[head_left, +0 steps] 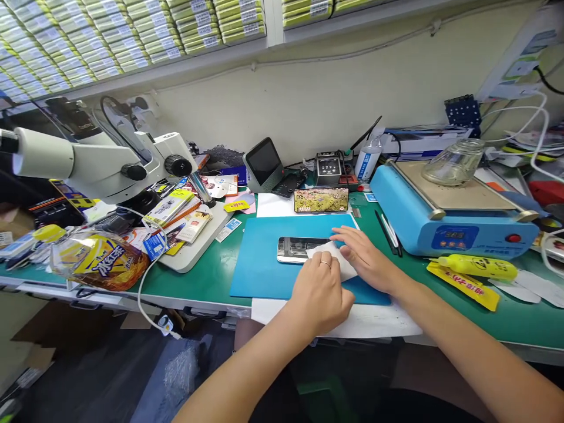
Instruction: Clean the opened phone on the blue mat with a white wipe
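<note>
A phone point(291, 249) lies flat on the blue mat point(259, 270), its dark surface showing at the left end. My left hand point(324, 289), wearing a ring, is closed with its knuckles up and presses a white wipe point(346, 265) against the phone; its fingertips are hidden. Whether the wipe is paper or cloth I cannot tell. My right hand point(363, 257) rests at the phone's right end, its fingers stretched out beside the wipe. Behind the mat, a second phone point(321, 200) leans in landscape with a colourful picture on its screen.
A blue heating plate point(453, 217) with a glass jar point(456, 163) stands at right, near a yellow tube point(480, 267). Tweezers-like sticks point(389, 232) lie beside it. On the left are a microscope point(106, 167) and a tea bottle point(101, 258). A cable point(140, 288) hangs over the edge.
</note>
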`<state>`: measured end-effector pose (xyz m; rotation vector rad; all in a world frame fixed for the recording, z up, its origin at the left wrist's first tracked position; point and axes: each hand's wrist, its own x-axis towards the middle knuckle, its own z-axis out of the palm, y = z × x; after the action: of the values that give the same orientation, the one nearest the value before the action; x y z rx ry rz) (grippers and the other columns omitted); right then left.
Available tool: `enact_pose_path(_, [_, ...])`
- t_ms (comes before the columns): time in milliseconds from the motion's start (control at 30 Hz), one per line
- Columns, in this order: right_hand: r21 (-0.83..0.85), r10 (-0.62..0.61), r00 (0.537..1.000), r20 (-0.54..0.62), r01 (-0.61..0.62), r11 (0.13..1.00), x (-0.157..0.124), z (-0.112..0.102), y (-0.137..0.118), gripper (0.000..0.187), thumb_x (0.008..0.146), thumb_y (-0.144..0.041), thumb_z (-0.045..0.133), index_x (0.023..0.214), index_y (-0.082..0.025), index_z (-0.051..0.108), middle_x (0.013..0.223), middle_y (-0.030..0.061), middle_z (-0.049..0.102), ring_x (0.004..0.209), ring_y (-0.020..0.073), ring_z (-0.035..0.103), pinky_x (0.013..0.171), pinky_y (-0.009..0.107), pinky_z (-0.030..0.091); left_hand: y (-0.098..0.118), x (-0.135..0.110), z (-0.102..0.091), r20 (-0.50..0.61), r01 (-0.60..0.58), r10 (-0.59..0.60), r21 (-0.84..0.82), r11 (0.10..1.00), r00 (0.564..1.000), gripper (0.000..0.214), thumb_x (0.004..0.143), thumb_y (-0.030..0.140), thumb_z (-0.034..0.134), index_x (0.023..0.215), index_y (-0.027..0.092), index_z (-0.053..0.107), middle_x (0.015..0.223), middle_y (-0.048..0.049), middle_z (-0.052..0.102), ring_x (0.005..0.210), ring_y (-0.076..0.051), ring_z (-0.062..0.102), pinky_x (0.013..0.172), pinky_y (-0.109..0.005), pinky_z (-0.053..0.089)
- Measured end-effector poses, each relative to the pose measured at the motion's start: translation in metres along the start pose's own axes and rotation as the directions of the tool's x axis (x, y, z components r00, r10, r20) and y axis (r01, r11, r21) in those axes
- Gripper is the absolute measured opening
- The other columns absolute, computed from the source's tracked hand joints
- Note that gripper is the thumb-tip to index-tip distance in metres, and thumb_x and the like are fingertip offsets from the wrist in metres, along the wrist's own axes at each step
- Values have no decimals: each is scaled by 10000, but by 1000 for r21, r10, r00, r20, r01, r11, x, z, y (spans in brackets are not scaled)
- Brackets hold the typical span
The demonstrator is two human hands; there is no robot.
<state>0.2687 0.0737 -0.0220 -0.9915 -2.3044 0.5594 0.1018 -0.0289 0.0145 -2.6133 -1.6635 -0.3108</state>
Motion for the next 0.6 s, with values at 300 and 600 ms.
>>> enact_pose_path(300, [-9,-3,1000,16,3,1000,0,2,-1,578,979,-646,300,1262,-280,646,1434,97,577,1436,323,384,1173,584,339,-56,-35,-9,0,179,-179,57,982,984,188,858,151,451,1018,147,550,1051,-127,551,1006,-300,517,916,-428,473])
enact_pose_path(600, [-28,-10,1000,4,10,1000,-2,2,2,552,981,-635,312,1237,-284,653,1409,94,596,1424,327,405,1165,601,348,-25,13,4,-63,97,-93,54,994,994,263,876,210,455,1072,88,579,1049,-160,572,980,-314,527,873,-441,478])
